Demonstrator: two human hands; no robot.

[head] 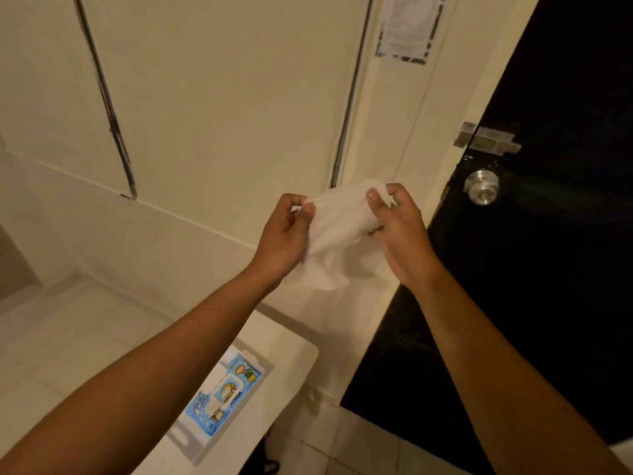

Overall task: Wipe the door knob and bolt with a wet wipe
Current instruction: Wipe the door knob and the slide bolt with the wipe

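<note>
Now the person is holding the wet wipe (337, 231) up in front of the cream wall, and both hands are working on it. The left hand (286, 234) is pinching one top edge between thumb and fingers, the right hand (399, 231) is closed on the other side, and the sheet is hanging crumpled between them, so this looks like the spreading-out step, with no wiping begun yet. The door knob (481, 186) is sitting on the dark door (548, 234) well to the right of the wipe, and the bolt (488, 140) is just above it, both untouched. Down below, the wipes pack (224, 395) is lying on the white table (294, 344). Next, the right hand is likely carrying the wipe across to cup the knob.
</note>
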